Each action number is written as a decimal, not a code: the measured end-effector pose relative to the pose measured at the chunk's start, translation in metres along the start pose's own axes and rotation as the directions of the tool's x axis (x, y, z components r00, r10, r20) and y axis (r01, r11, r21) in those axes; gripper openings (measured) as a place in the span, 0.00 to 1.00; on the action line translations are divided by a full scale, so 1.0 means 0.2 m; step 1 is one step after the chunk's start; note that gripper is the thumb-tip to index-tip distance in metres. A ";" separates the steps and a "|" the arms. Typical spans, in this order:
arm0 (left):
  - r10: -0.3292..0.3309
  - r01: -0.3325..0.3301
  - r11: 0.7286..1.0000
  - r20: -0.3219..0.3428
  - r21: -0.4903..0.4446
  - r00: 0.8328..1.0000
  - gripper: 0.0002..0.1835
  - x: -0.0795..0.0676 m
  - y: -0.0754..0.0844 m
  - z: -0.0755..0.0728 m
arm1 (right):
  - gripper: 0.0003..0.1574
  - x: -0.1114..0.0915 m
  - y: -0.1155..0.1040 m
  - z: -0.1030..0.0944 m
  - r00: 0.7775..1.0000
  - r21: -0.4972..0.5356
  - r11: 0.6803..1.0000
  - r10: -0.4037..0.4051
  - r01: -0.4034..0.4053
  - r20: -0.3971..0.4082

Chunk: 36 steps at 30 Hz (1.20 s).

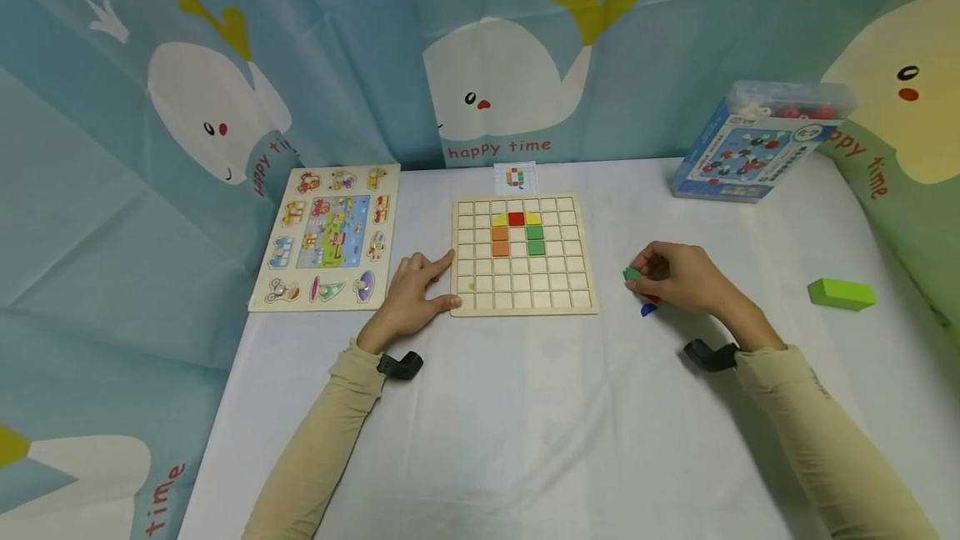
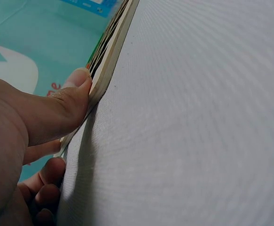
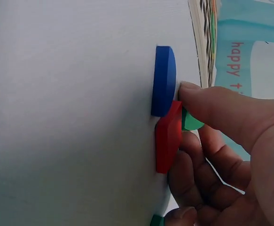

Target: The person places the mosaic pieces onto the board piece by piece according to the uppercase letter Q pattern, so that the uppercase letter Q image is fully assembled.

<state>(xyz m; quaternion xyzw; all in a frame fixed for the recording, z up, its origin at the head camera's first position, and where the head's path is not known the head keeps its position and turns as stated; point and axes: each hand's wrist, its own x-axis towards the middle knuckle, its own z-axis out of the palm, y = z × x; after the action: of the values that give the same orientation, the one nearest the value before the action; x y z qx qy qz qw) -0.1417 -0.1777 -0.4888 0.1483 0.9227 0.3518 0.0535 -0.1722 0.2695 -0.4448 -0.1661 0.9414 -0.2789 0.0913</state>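
Note:
My left hand point(image 1: 411, 294) rests at the left side of a wooden grid board point(image 1: 517, 300), its thumb and index finger spread and touching the edge. The left wrist view shows the thumb point(image 2: 66, 103) pressed against that edge. Orange, red, yellow and green blocks form an arch on the grid. To the right of the board, my right hand point(image 1: 678, 277) pinches a small green block point(image 3: 190, 121) between thumb and fingers. A red block point(image 3: 168, 139) and a blue rounded block point(image 3: 164, 81) lie on the table beside those fingers. Another green piece point(image 3: 157, 220) shows at the bottom of the right wrist view.
A small pattern card point(image 1: 516, 178) lies behind the grid board. At the left is a picture puzzle board point(image 1: 262, 286). A boxed molecule set point(image 1: 742, 152) stands at the back right, and a light green block point(image 1: 842, 294) lies at the far right. A printed curtain hangs behind.

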 end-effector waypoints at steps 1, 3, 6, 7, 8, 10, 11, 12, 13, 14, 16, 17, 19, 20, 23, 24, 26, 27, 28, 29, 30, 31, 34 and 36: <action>0.002 -0.002 1.000 -0.001 0.001 1.000 0.45 0.00 0.00 0.00 | 0.14 0.00 0.00 0.00 1.000 0.009 1.000 0.000 0.000 0.002; 0.002 -0.002 1.000 0.000 0.002 1.000 0.45 0.00 0.00 0.00 | 0.14 0.00 -0.01 0.00 1.000 0.023 1.000 -0.004 0.004 0.007; 0.004 -0.004 1.000 -0.001 0.001 1.000 0.45 0.00 0.00 0.00 | 0.13 0.01 -0.01 0.01 1.000 0.037 0.999 -0.017 0.017 0.006; 0.005 -0.005 1.000 0.000 0.002 1.000 0.45 0.00 0.00 0.00 | 0.12 0.01 -0.01 0.02 1.000 0.037 0.999 -0.025 0.026 -0.003; 0.006 -0.006 1.000 0.000 0.002 1.000 0.45 0.00 0.00 0.00 | 0.12 0.01 -0.01 0.02 0.999 0.037 0.999 -0.038 0.039 -0.016; 0.008 -0.008 1.000 -0.003 0.005 1.000 0.45 0.00 0.00 0.00 | 0.11 0.02 0.00 0.03 0.996 0.027 0.997 -0.065 0.066 -0.057; 0.009 -0.009 1.000 -0.004 0.005 1.000 0.45 0.00 0.00 0.00 | 0.11 0.02 0.00 0.04 0.993 0.019 0.996 -0.080 0.082 -0.081; 0.009 -0.009 1.000 -0.005 0.005 1.000 0.45 0.00 -0.01 0.00 | 0.11 0.02 0.01 0.04 0.990 0.009 0.995 -0.094 0.095 -0.107; 0.009 -0.009 1.000 -0.006 0.005 1.000 0.45 0.00 -0.01 0.00 | 0.11 0.03 0.01 0.05 0.985 -0.002 0.994 -0.108 0.108 -0.132; 0.009 -0.009 1.000 -0.007 0.006 1.000 0.45 0.00 0.00 0.00 | 0.11 0.03 0.01 0.05 0.981 -0.013 0.993 -0.121 0.120 -0.155; 0.009 -0.009 1.000 -0.007 0.005 1.000 0.45 0.00 0.00 0.01 | 0.12 0.03 0.00 0.05 0.972 -0.032 0.990 -0.141 0.137 -0.189; 0.008 -0.008 1.000 -0.006 0.003 1.000 0.45 0.00 0.00 0.01 | 0.12 0.04 0.00 0.05 0.969 -0.034 0.989 -0.150 0.146 -0.198; 0.006 -0.006 1.000 -0.006 0.002 1.000 0.45 0.00 0.00 0.00 | 0.13 0.04 0.00 0.06 0.966 -0.034 0.987 -0.162 0.158 -0.200; 0.005 -0.005 1.000 -0.006 0.002 1.000 0.45 0.00 0.00 0.00 | 0.13 0.05 -0.01 0.06 0.967 -0.029 0.986 -0.164 0.161 -0.194; 0.001 -0.001 1.000 -0.003 0.000 1.000 0.45 0.00 0.00 0.00 | 0.15 0.05 -0.01 0.07 0.975 -0.005 0.988 -0.156 0.157 -0.161; 0.001 -0.001 1.000 -0.002 -0.001 1.000 0.45 0.00 0.00 0.00 | 0.16 0.05 -0.01 0.07 0.977 -0.002 0.988 -0.152 0.154 -0.150; 0.003 -0.003 1.000 -0.002 -0.001 1.000 0.45 0.00 0.00 0.00 | 0.17 0.05 -0.01 0.08 0.981 0.003 0.989 -0.148 0.150 -0.128; 0.003 -0.003 1.000 -0.001 -0.001 1.000 0.45 0.00 0.00 0.00 | 0.17 0.05 -0.01 0.07 0.982 0.003 0.989 -0.149 0.150 -0.119; 0.004 -0.004 1.000 -0.001 -0.004 1.000 0.45 0.00 0.00 0.00 | 0.17 0.05 -0.01 0.07 0.982 0.003 0.988 -0.151 0.153 -0.110; 0.004 -0.004 1.000 -0.001 -0.003 1.000 0.45 0.00 0.00 0.00 | 0.17 0.05 0.00 0.07 0.983 0.005 0.988 -0.154 0.155 -0.100; 0.005 -0.005 1.000 -0.001 -0.004 1.000 0.45 0.00 0.00 0.00 | 0.16 0.05 0.00 0.06 0.984 0.007 0.987 -0.157 0.158 -0.086; 0.006 -0.006 1.000 -0.002 -0.004 1.000 0.45 0.00 0.00 0.00 | 0.16 0.05 0.00 0.06 0.985 0.011 0.987 -0.159 0.160 -0.070; 0.006 -0.006 1.000 -0.004 -0.006 1.000 0.45 0.00 0.00 0.00 | 0.16 0.05 0.00 0.04 0.986 0.029 0.985 -0.167 0.167 -0.019; 0.006 -0.006 1.000 -0.006 -0.003 1.000 0.45 0.00 0.00 0.00 | 0.17 0.06 0.00 0.03 0.985 0.042 0.985 -0.170 0.169 0.011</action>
<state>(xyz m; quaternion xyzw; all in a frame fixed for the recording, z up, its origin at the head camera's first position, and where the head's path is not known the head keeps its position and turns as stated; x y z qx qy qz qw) -0.1420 -0.1781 -0.4891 0.1502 0.9217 0.3540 0.0500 -0.1810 0.2627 -0.4518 -0.2456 0.9173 -0.3038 0.0773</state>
